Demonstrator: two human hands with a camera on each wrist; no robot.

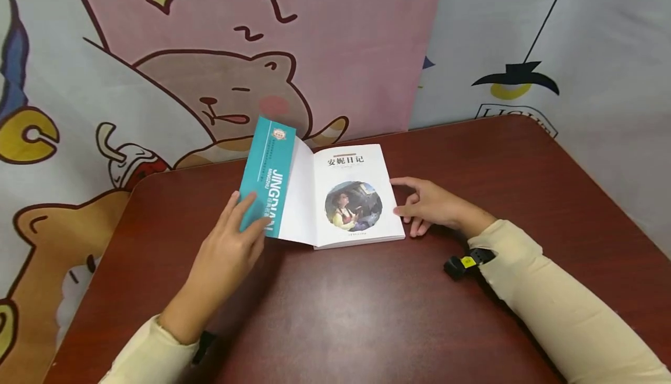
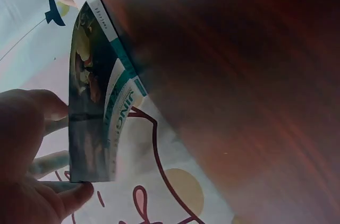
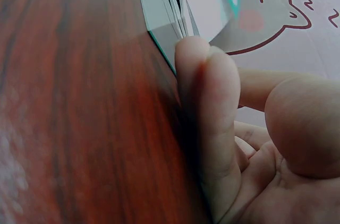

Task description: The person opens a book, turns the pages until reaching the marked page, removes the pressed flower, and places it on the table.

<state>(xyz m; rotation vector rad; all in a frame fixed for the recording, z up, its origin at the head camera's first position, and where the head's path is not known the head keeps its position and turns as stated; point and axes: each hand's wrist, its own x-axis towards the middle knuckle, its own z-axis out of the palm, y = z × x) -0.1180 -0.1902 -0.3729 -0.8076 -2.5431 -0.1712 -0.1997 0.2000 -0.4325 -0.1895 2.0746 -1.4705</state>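
Observation:
A paperback book [image 1: 353, 165] lies on the table, turned to a title page with a round picture. Its front cover, with a teal inner flap [image 1: 259, 157], stands raised at a slant on the left. My left hand [image 1: 230, 241] touches that flap with extended fingers; the left wrist view shows the cover's dark picture side [image 2: 87, 96] with fingers at its free edge. At the book's right edge, my right hand [image 1: 432, 204] touches the pages with thumb and index finger, the other fingers bent beneath. The right wrist view shows fingertips [image 3: 194, 51] against the page edges.
The reddish-brown wooden table [image 1: 335, 320] carries the book. Behind it hangs a cloth backdrop [image 1: 362, 40] with cartoon animals. A black strap with a small device [image 1: 461, 264] sits on the right wrist.

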